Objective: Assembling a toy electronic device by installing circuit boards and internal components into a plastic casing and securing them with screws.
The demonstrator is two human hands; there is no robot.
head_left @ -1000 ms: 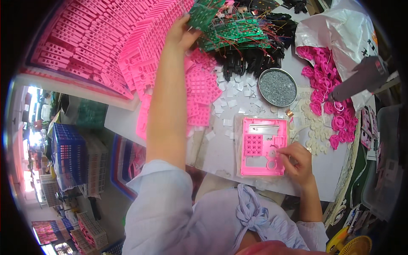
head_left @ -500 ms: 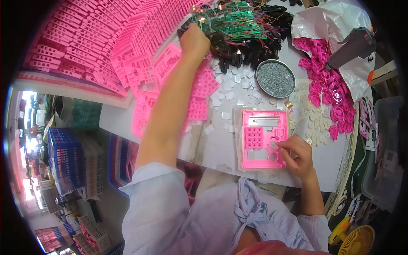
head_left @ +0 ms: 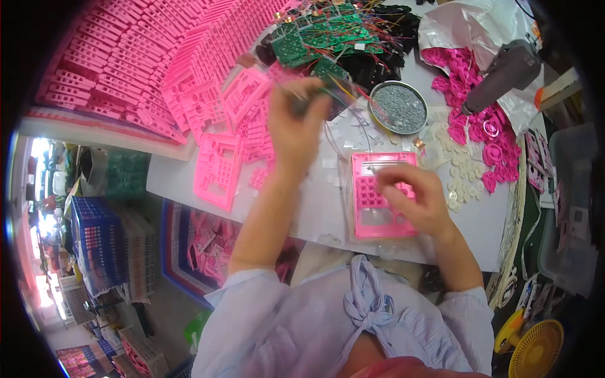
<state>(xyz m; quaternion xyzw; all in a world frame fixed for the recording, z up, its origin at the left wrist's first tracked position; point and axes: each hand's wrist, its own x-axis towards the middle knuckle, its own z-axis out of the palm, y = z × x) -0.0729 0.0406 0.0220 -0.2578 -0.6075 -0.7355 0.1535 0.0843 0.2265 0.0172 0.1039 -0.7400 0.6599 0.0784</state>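
Observation:
My left hand (head_left: 296,129), blurred by motion, is raised over the table with its fingers closed on a green circuit board (head_left: 326,70) that trails thin coloured wires. Part of that board is smeared and hidden by the hand. On the near table lies a pink plastic housing (head_left: 360,222) with square button openings and a round ring. Over its right half hangs my right hand (head_left: 419,198), thumb and fingers pinched together at the button area. Whatever those fingertips hold is too small to make out.
Pink housings (head_left: 113,82) are stacked at the far left. Wired green boards (head_left: 353,31) lie heaped at the back, beside a round tin of small grey screws (head_left: 400,108). White discs (head_left: 466,170), magenta parts (head_left: 495,129) and a dark power tool (head_left: 501,79) are to the right.
My left hand has come back from the board heap toward me, bringing a wired board. My right hand has shifted up and left over the housing.

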